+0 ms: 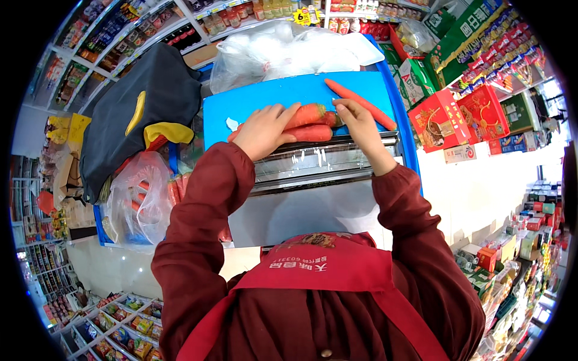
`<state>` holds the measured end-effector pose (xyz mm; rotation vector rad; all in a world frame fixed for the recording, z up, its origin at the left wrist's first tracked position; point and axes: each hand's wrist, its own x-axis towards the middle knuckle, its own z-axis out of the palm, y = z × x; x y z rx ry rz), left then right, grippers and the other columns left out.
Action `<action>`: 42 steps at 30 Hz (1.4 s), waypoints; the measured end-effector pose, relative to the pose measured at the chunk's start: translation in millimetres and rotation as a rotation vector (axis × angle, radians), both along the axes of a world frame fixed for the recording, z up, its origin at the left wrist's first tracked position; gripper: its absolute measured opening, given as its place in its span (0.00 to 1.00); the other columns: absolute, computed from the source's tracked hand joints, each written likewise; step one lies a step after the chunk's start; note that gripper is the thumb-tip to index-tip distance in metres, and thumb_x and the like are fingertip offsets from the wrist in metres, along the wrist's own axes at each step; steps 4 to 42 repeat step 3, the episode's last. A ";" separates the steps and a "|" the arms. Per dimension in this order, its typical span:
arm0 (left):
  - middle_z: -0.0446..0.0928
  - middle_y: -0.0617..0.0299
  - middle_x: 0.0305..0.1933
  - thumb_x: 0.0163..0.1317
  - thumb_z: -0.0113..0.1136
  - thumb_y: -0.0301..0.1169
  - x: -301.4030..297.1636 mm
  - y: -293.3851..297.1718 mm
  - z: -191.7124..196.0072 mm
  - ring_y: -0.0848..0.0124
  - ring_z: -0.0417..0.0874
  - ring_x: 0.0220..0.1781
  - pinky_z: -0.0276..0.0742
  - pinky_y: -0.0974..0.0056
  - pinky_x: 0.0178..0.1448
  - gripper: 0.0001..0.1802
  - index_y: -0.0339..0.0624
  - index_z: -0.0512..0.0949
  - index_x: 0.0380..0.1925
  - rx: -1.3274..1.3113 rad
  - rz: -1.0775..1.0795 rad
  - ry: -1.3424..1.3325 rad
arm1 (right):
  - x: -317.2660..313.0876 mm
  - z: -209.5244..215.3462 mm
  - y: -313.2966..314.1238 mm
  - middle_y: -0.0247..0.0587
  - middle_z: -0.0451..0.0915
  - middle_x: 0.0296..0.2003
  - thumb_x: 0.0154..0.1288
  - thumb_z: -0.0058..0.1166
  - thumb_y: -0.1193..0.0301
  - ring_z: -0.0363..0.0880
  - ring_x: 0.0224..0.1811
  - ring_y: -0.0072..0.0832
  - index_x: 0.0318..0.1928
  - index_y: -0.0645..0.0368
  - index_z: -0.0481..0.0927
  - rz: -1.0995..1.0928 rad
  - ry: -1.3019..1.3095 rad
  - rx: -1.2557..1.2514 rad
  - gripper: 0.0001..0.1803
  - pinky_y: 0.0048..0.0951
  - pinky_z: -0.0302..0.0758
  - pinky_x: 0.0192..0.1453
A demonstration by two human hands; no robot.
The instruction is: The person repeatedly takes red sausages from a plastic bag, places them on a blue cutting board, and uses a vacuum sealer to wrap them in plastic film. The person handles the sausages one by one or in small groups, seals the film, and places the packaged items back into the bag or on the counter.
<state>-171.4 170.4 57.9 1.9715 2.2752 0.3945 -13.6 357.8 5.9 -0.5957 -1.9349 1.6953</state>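
Note:
A small bunch of carrots (309, 133) lies along the near edge of a blue board (241, 99), crown ends toward the right. My left hand (265, 129) is closed over the left part of the bunch, covering most of the tapered ends. At the crown ends, my right hand (363, 129) has its fingers bent against the carrots; its thumb is largely hidden. One loose carrot (361, 104) rests slanting on the board beyond my right hand. Directly below the bunch is a wrapping machine (313, 161) with a shiny clear film roll and a grey metal plate (301, 210).
Clear plastic bags (289, 54) are heaped behind the board. On the left, a dark jacket (144, 96) with yellow trim covers part of the stand, above a clear bag of carrots (141, 195). Red gift boxes (439, 120) stand to the right. Stocked shelves surround the area.

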 end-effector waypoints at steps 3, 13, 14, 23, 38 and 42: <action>0.69 0.51 0.54 0.50 0.66 0.37 -7.6 -19.9 0.4 0.55 0.73 0.50 0.69 0.55 0.53 0.41 0.49 0.58 0.65 0.092 0.045 -0.114 | -13.1 -5.4 -10.8 0.32 0.77 0.40 0.69 0.48 0.66 0.71 0.40 0.17 0.51 0.62 0.75 0.005 -0.094 0.010 0.15 0.18 0.68 0.46; 0.69 0.51 0.54 0.50 0.66 0.37 -7.6 -19.9 0.4 0.55 0.73 0.50 0.69 0.55 0.53 0.41 0.49 0.58 0.65 0.092 0.045 -0.114 | -13.1 -5.4 -10.8 0.32 0.77 0.40 0.69 0.48 0.66 0.71 0.40 0.17 0.51 0.62 0.75 0.005 -0.094 0.010 0.15 0.18 0.68 0.46; 0.69 0.51 0.54 0.50 0.66 0.37 -7.6 -19.9 0.4 0.55 0.73 0.50 0.69 0.55 0.53 0.41 0.49 0.58 0.65 0.092 0.045 -0.114 | -13.1 -5.4 -10.8 0.32 0.77 0.40 0.69 0.48 0.66 0.71 0.40 0.17 0.51 0.62 0.75 0.005 -0.094 0.010 0.15 0.18 0.68 0.46; 0.69 0.51 0.54 0.50 0.66 0.37 -7.6 -19.9 0.4 0.55 0.73 0.50 0.69 0.55 0.53 0.41 0.49 0.58 0.65 0.092 0.045 -0.114 | -13.1 -5.4 -10.8 0.32 0.77 0.40 0.69 0.48 0.66 0.71 0.40 0.17 0.51 0.62 0.75 0.005 -0.094 0.010 0.15 0.18 0.68 0.46; 0.69 0.51 0.54 0.50 0.66 0.37 -7.6 -19.9 0.4 0.55 0.73 0.50 0.69 0.55 0.53 0.41 0.49 0.58 0.65 0.092 0.045 -0.114 | -13.1 -5.4 -10.8 0.32 0.77 0.40 0.69 0.48 0.66 0.71 0.40 0.17 0.51 0.62 0.75 0.005 -0.094 0.010 0.15 0.18 0.68 0.46; 0.69 0.51 0.54 0.50 0.66 0.37 -7.6 -19.9 0.4 0.55 0.73 0.50 0.69 0.55 0.53 0.41 0.49 0.58 0.65 0.092 0.045 -0.114 | -13.1 -5.4 -10.8 0.32 0.77 0.40 0.69 0.48 0.66 0.71 0.40 0.17 0.51 0.62 0.75 0.005 -0.094 0.010 0.15 0.18 0.68 0.46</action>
